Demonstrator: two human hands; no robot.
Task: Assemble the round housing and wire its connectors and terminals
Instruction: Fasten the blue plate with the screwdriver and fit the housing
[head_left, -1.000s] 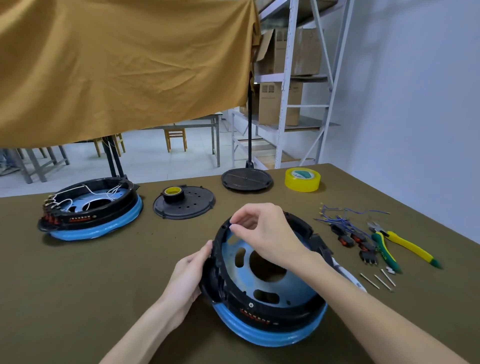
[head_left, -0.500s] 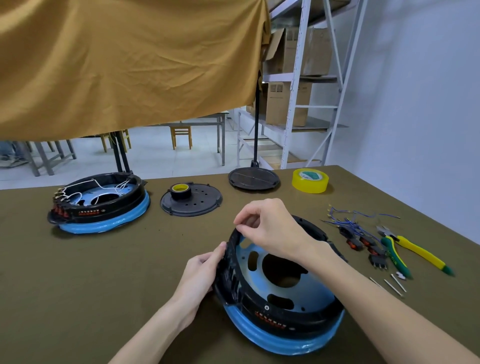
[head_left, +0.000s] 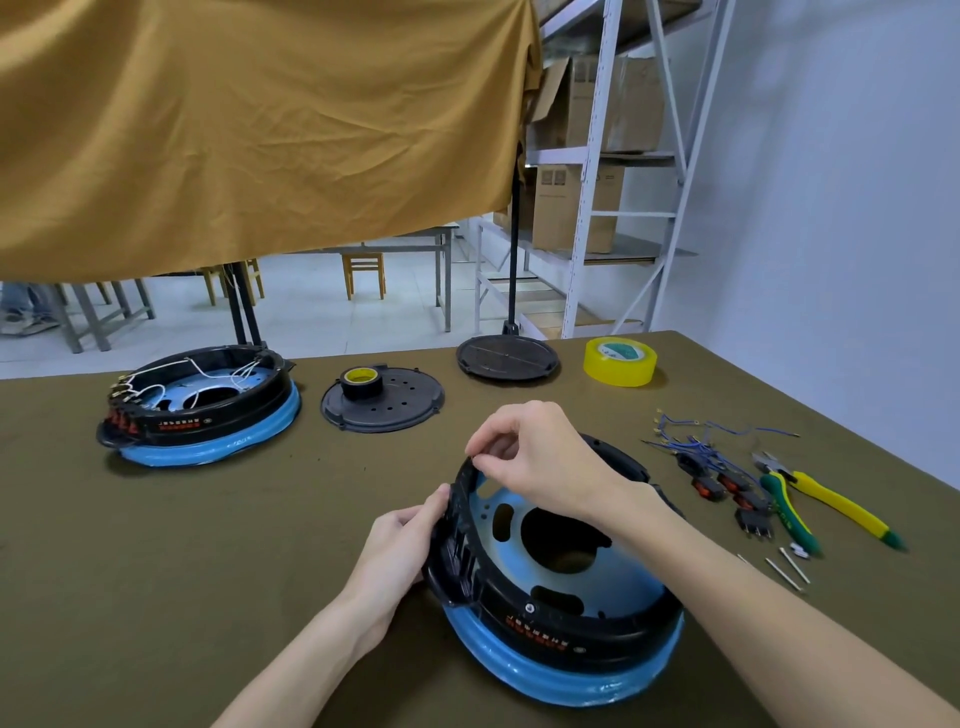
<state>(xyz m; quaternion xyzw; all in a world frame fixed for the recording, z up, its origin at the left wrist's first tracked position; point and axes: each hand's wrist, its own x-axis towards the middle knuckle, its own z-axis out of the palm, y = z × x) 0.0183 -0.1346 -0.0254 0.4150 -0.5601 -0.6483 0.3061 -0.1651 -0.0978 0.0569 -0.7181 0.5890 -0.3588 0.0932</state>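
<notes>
The round housing (head_left: 561, 582), a black ring over a blue band with a pale blue perforated plate inside, is tipped up on the olive desk (head_left: 156, 571), its far-left rim raised and its near edge resting down. The right hand (head_left: 540, 467) reaches over the housing from the right, and its grip is a pinch, thumb and forefinger brought together on the top of the black rim; whether anything small sits between the fingertips cannot be told. Just below and left of that pinch, the left hand (head_left: 400, 540) holds the housing's outer left wall, fingers curled against the ribbed black side and thumb up near the rim. Far left of both hands and farther away lies a second housing (head_left: 202, 410), flat, with white wires looped inside it. Beyond the right hand's pinch sits a black round cover (head_left: 400, 410) carrying a roll of black tape (head_left: 362, 382), and farther off a dark disc base (head_left: 508, 357) with a pole, then a yellow tape roll (head_left: 620, 361). To the right of the gripping hands lie blue wires (head_left: 711, 439) with terminals, small black and red connectors (head_left: 727, 493), yellow-and-green pliers (head_left: 810, 501) and a few metal pins (head_left: 787, 566).
</notes>
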